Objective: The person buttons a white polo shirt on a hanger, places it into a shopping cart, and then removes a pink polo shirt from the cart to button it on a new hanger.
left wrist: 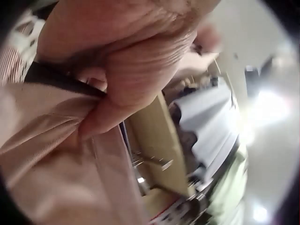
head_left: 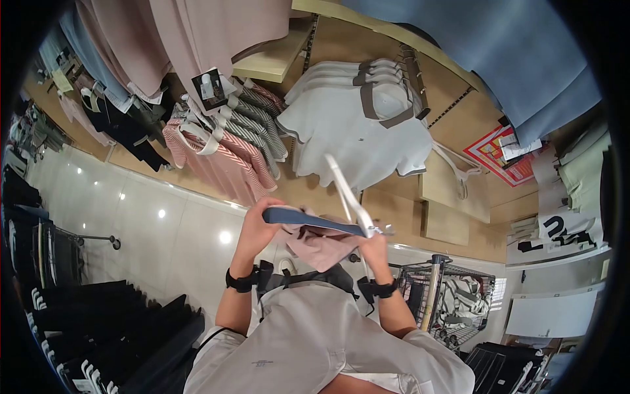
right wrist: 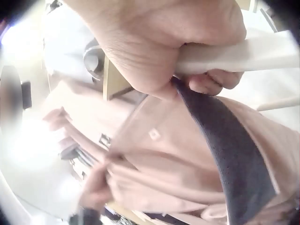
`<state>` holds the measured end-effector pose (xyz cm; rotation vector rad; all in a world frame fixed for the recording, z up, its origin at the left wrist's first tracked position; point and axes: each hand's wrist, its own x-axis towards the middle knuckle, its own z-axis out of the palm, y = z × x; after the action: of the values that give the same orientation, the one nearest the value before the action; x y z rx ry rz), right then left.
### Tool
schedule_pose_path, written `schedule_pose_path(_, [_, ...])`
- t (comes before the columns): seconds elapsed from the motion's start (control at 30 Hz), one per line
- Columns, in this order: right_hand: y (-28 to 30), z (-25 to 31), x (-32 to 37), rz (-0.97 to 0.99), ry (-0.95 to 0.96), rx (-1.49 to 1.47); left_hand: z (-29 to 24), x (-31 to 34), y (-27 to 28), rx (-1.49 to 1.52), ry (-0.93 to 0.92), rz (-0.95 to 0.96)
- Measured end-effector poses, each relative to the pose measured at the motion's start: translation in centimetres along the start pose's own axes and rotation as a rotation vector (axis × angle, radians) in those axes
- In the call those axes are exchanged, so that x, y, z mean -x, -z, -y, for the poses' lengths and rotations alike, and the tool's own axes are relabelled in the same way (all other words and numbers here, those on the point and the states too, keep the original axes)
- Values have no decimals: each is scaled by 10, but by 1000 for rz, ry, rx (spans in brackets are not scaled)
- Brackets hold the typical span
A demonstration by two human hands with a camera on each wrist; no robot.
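A pink garment [head_left: 316, 249] with a dark blue collar [head_left: 308, 219] is held between the two hands in the head view. The left hand [head_left: 261, 222] pinches one end of the collar; in the left wrist view its thumb and fingers [left wrist: 96, 119] grip the pink cloth [left wrist: 61, 173]. The right hand [head_left: 375, 253] grips a white hanger [head_left: 349, 197] together with the collar's other end. In the right wrist view, the right hand [right wrist: 178, 51] has its fingers curled round the white hanger [right wrist: 239, 54], with the dark collar [right wrist: 225, 140] just beneath.
Light blue shirts [head_left: 354, 131] hang on the wall rack ahead, with striped pink and grey shirts [head_left: 223, 144] to their left. A wire cart [head_left: 459, 302] stands at the right. Dark clothes [head_left: 118, 328] on white hangers fill the lower left. A red sign [head_left: 502, 157] is at the right.
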<state>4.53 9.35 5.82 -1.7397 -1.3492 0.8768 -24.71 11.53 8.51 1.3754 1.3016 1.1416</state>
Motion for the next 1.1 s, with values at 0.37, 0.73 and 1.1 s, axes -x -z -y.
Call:
schedule_pose_path(0.37, [27, 28, 7, -9, 2, 145, 72, -11, -17, 505, 515, -376])
schedule_pose_path(0.73, [59, -8, 43, 15, -35, 245, 9, -1, -85, 41, 45, -467])
schedule_pose_path(1.1, [109, 23, 75, 352, -308, -247, -7, 2, -86, -222, 49, -412])
